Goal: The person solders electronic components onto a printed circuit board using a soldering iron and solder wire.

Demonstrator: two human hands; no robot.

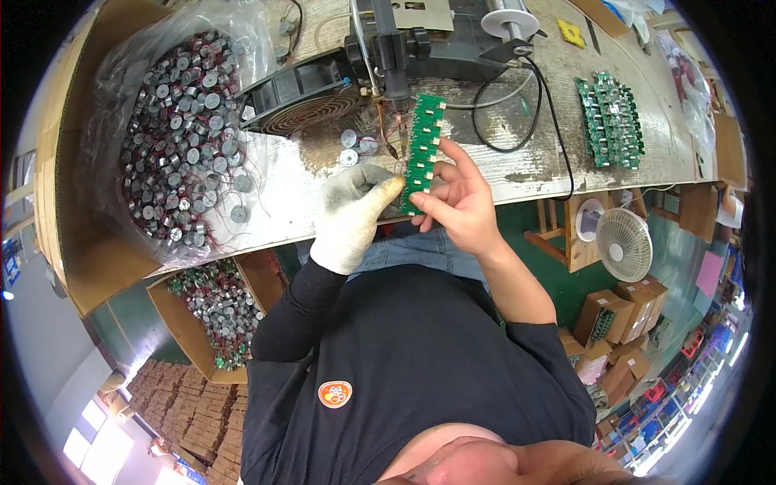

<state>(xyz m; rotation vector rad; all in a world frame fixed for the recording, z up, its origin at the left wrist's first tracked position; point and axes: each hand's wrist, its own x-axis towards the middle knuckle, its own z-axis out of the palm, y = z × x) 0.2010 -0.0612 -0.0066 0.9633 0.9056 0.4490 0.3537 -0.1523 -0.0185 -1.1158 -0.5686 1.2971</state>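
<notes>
A long green circuit board panel point(423, 141) with a row of small white connectors is held tilted upright over the table's near edge. My bare right hand point(461, 198) grips its lower right edge between thumb and fingers. My left hand point(356, 206), in a white work glove, is pinched closed against the board's lower left edge; what lies between its fingertips is hidden. Just beyond the board's upper left side stands a soldering machine point(392, 61), its thin tip close to the board. Three small round metal motors point(348, 157) lie on the table left of the board.
At left a cardboard box point(89, 242) lined with plastic holds a heap of wired motors point(190, 137). A black fan point(303, 97) stands beside the machine. Stacked green boards point(612, 121), a solder spool point(509, 23), a looped black cable point(558, 121) and a yellow sponge point(571, 33) lie right.
</notes>
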